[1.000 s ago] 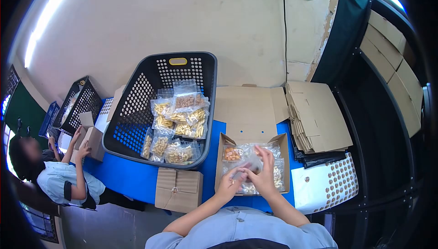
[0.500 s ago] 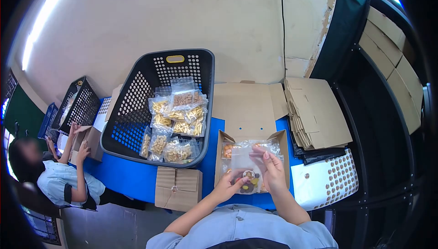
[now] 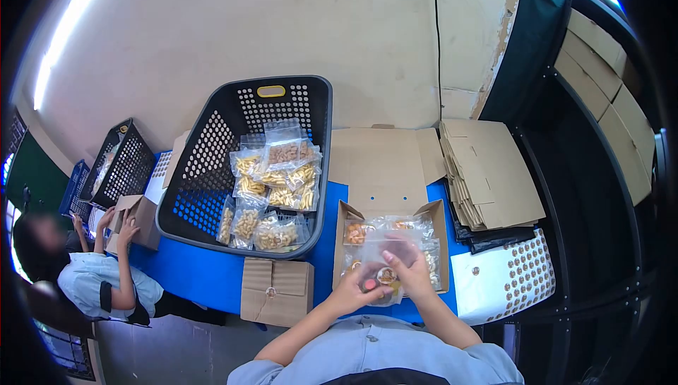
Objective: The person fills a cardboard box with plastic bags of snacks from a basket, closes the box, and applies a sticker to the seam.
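Observation:
A clear plastic bag [image 3: 373,252] with coloured pieces, a pink one among them, is held above the near side of an open cardboard box [image 3: 443,261]. My left hand [image 3: 353,290] grips its lower left part. My right hand [image 3: 413,266] is on the other side, thumb against the bag near a round sticker [image 3: 386,276], its fingers behind the film. Within the box lie several clear bags, one with orange pieces [image 3: 354,234]. The box lid [image 3: 378,163] is folded back toward the wall.
A large black basket [image 3: 205,166] holds several bags of snacks. In front of it sits a closed cardboard box [image 3: 277,293]. To the right are flattened boxes [image 3: 494,173] and a sheet of round stickers [image 3: 526,272]. A person [image 3: 106,279] at far left handles another box [image 3: 141,219].
My right hand has moved down and left onto the bag, its thumb now near the sticker. A pink piece has come into sight. The co-worker's hands have shifted on their box.

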`<state>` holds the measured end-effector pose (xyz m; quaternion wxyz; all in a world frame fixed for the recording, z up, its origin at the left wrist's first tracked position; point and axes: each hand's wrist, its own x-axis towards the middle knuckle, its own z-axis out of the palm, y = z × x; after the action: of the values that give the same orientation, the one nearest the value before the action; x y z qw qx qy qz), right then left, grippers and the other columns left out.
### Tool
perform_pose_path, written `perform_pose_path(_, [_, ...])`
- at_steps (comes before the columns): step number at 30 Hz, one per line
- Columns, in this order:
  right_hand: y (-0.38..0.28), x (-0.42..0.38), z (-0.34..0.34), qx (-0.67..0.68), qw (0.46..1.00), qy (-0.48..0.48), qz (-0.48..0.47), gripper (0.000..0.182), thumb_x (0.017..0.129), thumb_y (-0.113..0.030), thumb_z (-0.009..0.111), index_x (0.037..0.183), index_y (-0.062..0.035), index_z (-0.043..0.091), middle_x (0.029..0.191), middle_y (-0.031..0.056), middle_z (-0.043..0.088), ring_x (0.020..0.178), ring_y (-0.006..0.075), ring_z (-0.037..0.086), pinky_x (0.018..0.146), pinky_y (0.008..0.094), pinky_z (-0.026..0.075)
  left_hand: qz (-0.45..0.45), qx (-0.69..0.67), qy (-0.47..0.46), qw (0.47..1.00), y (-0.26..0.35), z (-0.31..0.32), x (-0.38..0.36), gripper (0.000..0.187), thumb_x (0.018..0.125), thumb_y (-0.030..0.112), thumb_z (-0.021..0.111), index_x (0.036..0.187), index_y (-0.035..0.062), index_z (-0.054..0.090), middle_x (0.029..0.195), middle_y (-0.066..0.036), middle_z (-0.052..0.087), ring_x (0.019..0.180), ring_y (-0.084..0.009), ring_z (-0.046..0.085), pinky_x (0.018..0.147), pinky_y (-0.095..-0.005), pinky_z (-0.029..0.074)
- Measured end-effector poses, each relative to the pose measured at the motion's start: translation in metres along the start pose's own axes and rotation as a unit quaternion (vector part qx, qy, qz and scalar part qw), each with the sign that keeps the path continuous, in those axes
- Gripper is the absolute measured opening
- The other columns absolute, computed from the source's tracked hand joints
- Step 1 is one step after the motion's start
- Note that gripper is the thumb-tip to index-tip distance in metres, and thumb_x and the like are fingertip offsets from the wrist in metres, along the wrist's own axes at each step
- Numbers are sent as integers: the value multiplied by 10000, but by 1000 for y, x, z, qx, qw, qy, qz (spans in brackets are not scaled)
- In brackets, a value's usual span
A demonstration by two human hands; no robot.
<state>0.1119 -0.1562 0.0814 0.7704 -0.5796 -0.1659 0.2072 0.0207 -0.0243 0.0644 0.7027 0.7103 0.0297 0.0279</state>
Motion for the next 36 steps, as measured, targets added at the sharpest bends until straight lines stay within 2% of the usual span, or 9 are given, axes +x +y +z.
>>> perform_pose_path(3, [4,7,-15,-10,997,22,-75,173,880,-95,655,1028,-6,654,961,58,635,897,109,594,809,265,473,5,55,-61,997,-5,3,0,537,783,224,765,1211,4,528,1085,-105,615,1020,-172,590,885,-310,458])
perform_pose_path(5, [0,5,-14,-8,998,20,-51,105,880,-93,650,931,-7,685,923,61,639,864,100,598,783,246,464,120,20,55,991,-11,8,2,510,794,216,757,1209,24,531,1062,-88,618,956,-149,608,847,-308,477])
perform_pose_path(8, [1,0,-15,-130,982,-128,-42,189,918,-148,602,1006,3,674,931,75,637,905,153,593,824,294,453,105,-143,129,976,-12,3,7,334,833,197,720,1096,28,605,947,-67,641,886,-129,617,820,-283,477])
perform_pose_path(12, [-1,-1,-14,-154,970,-186,5,272,964,-211,530,1070,3,659,940,85,635,936,178,586,859,304,440,47,-42,140,988,-23,-22,8,200,918,190,616,910,-1,674,864,-43,668,852,-115,613,805,-256,462])
perform_pose_path(17, [0,1,-31,-143,963,-224,39,373,1010,-262,417,1198,4,599,1017,89,628,987,173,573,913,305,424,49,-69,100,991,-19,-29,9,313,972,262,518,1102,-4,619,1050,-83,649,989,-143,587,899,-294,440])
perform_pose_path(25, [-5,-2,-15,-337,917,-119,-175,444,890,-106,555,1324,-33,500,1222,168,492,1105,294,521,923,353,434,124,23,36,991,-27,-12,12,645,936,393,555,1412,10,348,1340,-139,468,1150,-181,499,967,-333,412])
perform_pose_path(28, [-2,-6,-8,-327,914,-153,-187,603,792,-97,667,1358,-65,461,1296,173,410,1134,337,491,987,385,396,83,-90,41,992,-30,4,11,614,917,397,572,1388,39,408,1470,-175,324,1292,-296,413,1124,-397,217])
perform_pose_path(31, [4,-6,-6,-422,876,8,-234,571,779,-105,694,1315,-77,499,1302,163,403,1145,319,496,987,385,396,20,-46,24,998,-11,-1,9,505,956,388,500,1339,59,481,1406,-166,429,1255,-281,466,1145,-429,171])
perform_pose_path(36, [2,3,-17,-294,941,-24,-164,335,771,-125,722,1088,-54,640,1184,137,525,1098,258,532,958,366,408,70,88,-27,993,-25,-14,8,431,1003,342,384,1301,64,520,1193,-126,612,1174,-247,540,1148,-455,168])
